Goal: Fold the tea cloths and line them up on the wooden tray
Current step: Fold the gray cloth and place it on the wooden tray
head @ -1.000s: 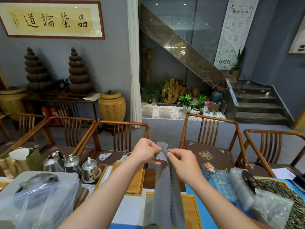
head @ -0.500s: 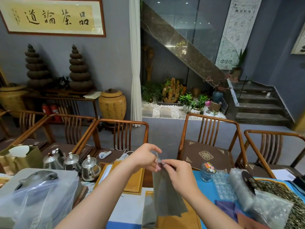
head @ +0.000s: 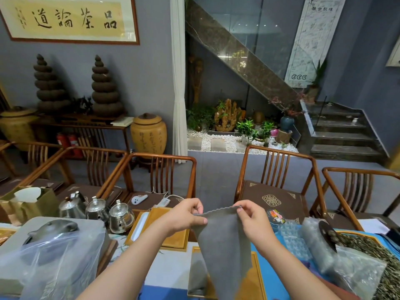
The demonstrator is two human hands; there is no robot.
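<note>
Grey tea cloth hangs btwn hands, left & right pinching top corners.

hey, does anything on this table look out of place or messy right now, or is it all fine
Nothing looks spilled or broken. The grey tea cloth hangs unfolded, its top edge pinched in the grip of the left hand and right hand above the wooden tray. At the right, bubble wrap and plastic bags crowd the table edge, cluttered rather than odd.
</note>
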